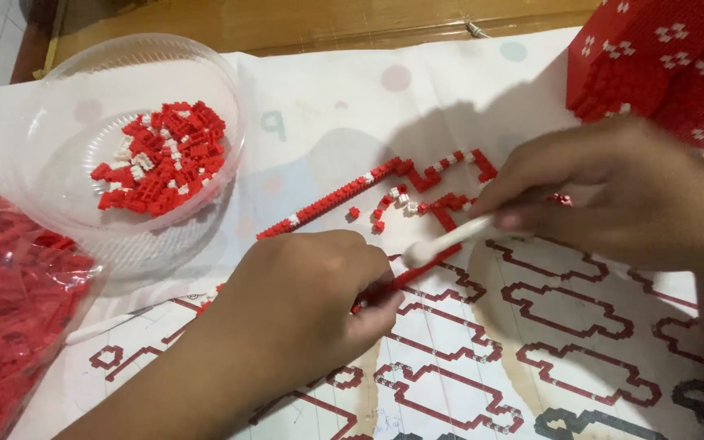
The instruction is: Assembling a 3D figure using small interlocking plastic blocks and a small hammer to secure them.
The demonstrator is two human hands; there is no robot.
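red brick strip (pixel 417 273) lies on the printed pattern sheet (pixel 580 342) near the middle of the table, its near end pinched in the closed left hand (pixel 303 310). right hand (pixel 621 191) grips a white tool (pixel 450 240), tip pressing the strip. beyond, a longer brick row (pixel 327 200) and loose bricks; clear bowl (pixel 67 90) at the far left corner, red block model (pixel 662 57) at the far right.

You see red and white bricks (pixel 160 155) in a clear bowl (pixel 67 81); the sheet (pixel 572 326) shows red outlines.
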